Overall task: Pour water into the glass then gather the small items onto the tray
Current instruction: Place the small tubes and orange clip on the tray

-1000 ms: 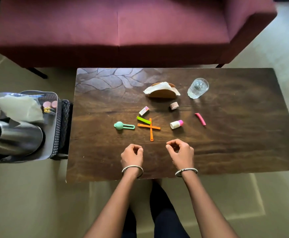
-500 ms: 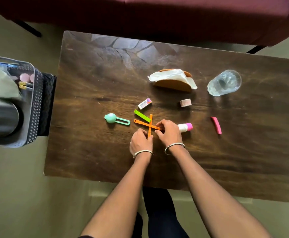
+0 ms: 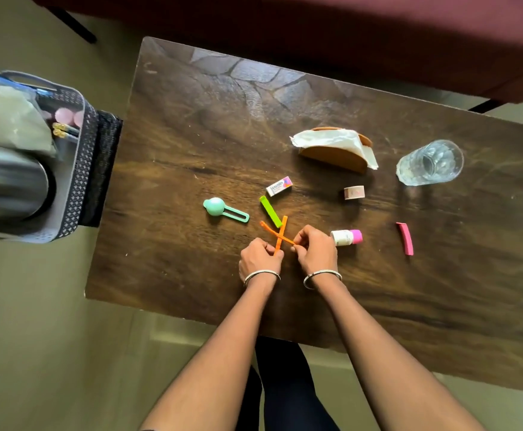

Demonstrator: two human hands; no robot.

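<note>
Two orange sticks (image 3: 280, 233) lie crossed on the dark wooden table (image 3: 192, 144). My left hand (image 3: 260, 258) pinches the near end of one stick. My right hand (image 3: 314, 248) pinches the near end of the other. Around them lie a green clip (image 3: 270, 211), a teal scoop (image 3: 223, 209), a small eraser box (image 3: 279, 186), a tape roll (image 3: 353, 192), a pink-capped white bottle (image 3: 345, 237) and a pink clip (image 3: 405, 238). A clear glass (image 3: 429, 162) with water stands at the right. The grey perforated tray (image 3: 73, 169) sits off the table's left edge.
A steel jug (image 3: 8, 181) and a plastic bag (image 3: 5, 116) fill the tray, with small pink items (image 3: 67, 115) at its back. A wooden holder with a white napkin (image 3: 336, 147) stands mid-table. A maroon sofa (image 3: 378, 32) runs along the far side.
Both hands went forward from the table's near edge to the crossed orange sticks and closed on their near ends. The camera tilted down and closer.
</note>
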